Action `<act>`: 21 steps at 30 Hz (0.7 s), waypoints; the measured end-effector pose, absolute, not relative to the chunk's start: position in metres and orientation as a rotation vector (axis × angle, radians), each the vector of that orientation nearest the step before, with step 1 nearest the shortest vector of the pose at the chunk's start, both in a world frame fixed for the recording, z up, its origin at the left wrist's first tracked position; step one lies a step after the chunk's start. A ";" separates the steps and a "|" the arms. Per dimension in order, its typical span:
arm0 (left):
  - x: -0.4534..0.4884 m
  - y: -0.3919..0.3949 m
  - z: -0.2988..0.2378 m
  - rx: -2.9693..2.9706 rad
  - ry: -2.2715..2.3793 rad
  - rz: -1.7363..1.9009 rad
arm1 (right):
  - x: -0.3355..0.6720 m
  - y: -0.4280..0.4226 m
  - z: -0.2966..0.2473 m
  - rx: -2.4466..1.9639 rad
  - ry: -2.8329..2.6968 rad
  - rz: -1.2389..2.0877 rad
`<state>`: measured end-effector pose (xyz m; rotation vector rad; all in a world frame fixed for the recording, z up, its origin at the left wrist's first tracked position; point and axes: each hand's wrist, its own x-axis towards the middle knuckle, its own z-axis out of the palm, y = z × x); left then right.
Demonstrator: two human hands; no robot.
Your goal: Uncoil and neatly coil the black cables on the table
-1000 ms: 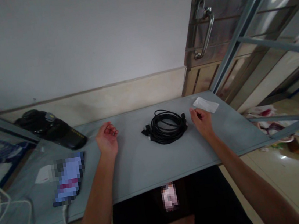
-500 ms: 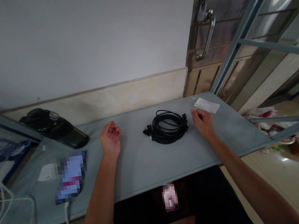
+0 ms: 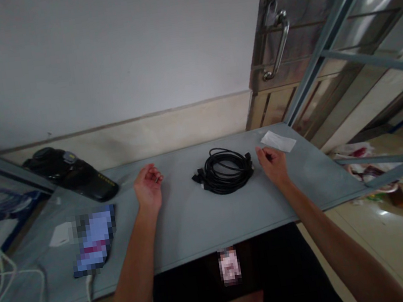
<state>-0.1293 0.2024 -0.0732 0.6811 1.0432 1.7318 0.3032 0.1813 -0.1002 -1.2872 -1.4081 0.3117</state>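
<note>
My left hand (image 3: 148,184) half uncurled, my right hand (image 3: 273,162) curled, how tightly I can't tell, ring of smooth black cable (image 3: 224,183) between them, flat grey table (image 3: 207,222) beneath

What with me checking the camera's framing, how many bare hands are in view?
2: the left hand, between the black bottle and the coiled black cable; the right hand, on the cable's other side, near the white slip. No others show.
</note>
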 end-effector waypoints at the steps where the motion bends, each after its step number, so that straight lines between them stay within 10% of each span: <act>1: -0.129 0.202 -0.073 0.690 1.049 1.730 | 0.303 0.181 -0.100 -1.289 -1.410 0.312; 21: -0.127 0.202 -0.071 0.630 1.020 1.736 | 0.303 0.181 -0.100 -1.291 -1.415 0.310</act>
